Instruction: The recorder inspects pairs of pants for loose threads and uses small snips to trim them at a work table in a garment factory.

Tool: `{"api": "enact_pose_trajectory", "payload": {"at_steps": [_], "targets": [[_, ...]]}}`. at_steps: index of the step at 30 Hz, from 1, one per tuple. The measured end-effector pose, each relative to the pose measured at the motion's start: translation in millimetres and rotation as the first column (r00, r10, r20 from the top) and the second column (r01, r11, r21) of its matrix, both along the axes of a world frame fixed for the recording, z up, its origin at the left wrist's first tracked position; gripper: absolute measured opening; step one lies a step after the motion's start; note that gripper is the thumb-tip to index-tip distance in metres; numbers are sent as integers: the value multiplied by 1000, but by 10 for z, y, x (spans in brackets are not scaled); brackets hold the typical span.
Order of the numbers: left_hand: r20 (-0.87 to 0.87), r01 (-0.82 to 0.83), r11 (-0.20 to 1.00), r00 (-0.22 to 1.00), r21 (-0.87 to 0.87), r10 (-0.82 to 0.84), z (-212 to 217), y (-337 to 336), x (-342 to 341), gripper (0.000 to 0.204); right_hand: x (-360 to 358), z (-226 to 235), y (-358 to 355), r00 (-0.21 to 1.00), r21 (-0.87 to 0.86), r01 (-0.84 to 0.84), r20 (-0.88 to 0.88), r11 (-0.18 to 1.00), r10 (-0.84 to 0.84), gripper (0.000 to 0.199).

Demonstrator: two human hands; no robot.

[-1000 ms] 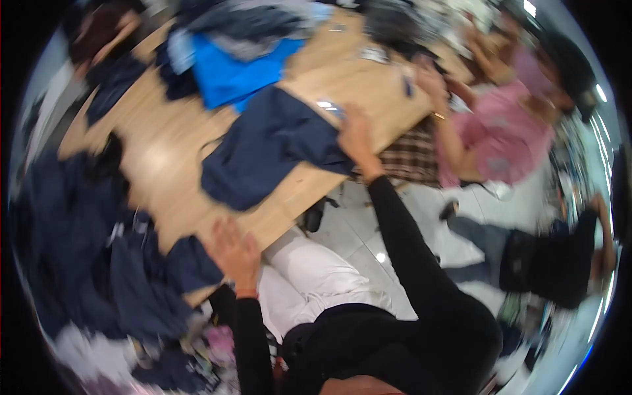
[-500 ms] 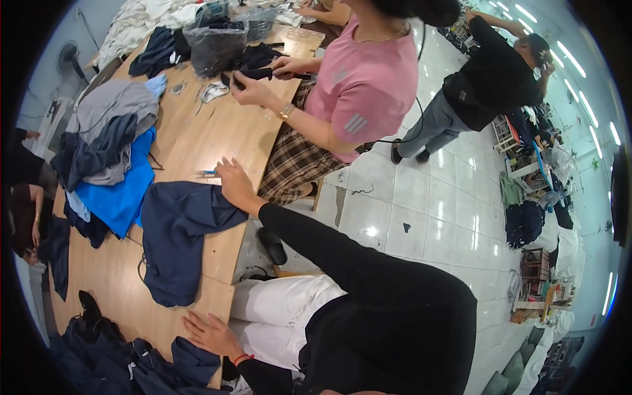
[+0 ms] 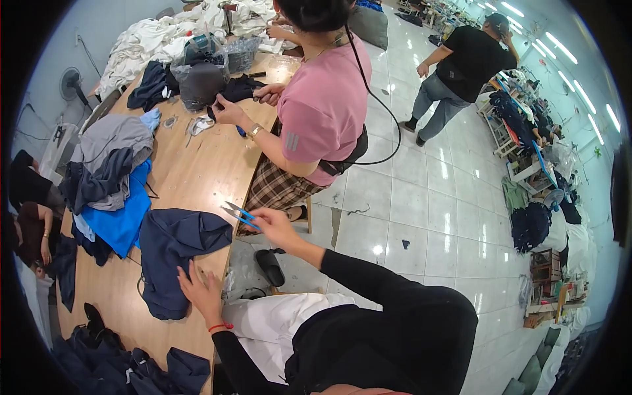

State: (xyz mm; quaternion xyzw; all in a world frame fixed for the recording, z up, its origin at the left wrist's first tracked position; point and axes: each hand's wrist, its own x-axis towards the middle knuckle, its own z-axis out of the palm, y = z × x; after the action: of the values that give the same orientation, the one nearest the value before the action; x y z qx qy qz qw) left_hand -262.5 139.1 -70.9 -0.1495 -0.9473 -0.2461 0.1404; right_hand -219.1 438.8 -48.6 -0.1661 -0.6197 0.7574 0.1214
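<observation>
My right hand (image 3: 274, 228) is closed around thread snips (image 3: 245, 214) with blue handles, held over the table's front edge with the blades pointing left. Spread fingers of my left hand (image 3: 201, 289), with a red band at its wrist, lie on the near edge of a navy garment (image 3: 172, 247). This garment is bunched on the wooden table (image 3: 197, 168) in front of me.
Beyond the navy garment lies a pile with a grey garment (image 3: 115, 141) and a bright blue cloth (image 3: 122, 224). More dark clothing (image 3: 118, 362) is heaped at the near left. Beside me, a co-worker in a pink shirt (image 3: 329, 105) handles dark cloth.
My right hand has picked up the snips from the table and drawn back toward me. My left hand has moved from the bare tabletop onto the navy garment. A person in black has walked farther off.
</observation>
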Motion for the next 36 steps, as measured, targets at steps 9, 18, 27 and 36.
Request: {"api": "enact_pose_trajectory", "payload": {"at_steps": [9, 18, 27, 36], "targets": [[15, -159, 961, 986, -224, 167, -310, -714, 375, 44, 1191, 56, 368, 954, -428, -95, 219, 899, 205, 33], [71, -173, 983, 983, 57, 169, -7, -366, 557, 73, 916, 102, -144, 875, -313, -351, 228, 883, 428, 35], [119, -80, 990, 991, 118, 66, -285, -801, 853, 72, 1219, 149, -182, 913, -286, -231, 267, 930, 309, 39], [32, -204, 969, 977, -141, 211, -405, -1109, 712, 51, 1118, 188, -555, 909, -262, -242, 277, 934, 313, 33]]}}
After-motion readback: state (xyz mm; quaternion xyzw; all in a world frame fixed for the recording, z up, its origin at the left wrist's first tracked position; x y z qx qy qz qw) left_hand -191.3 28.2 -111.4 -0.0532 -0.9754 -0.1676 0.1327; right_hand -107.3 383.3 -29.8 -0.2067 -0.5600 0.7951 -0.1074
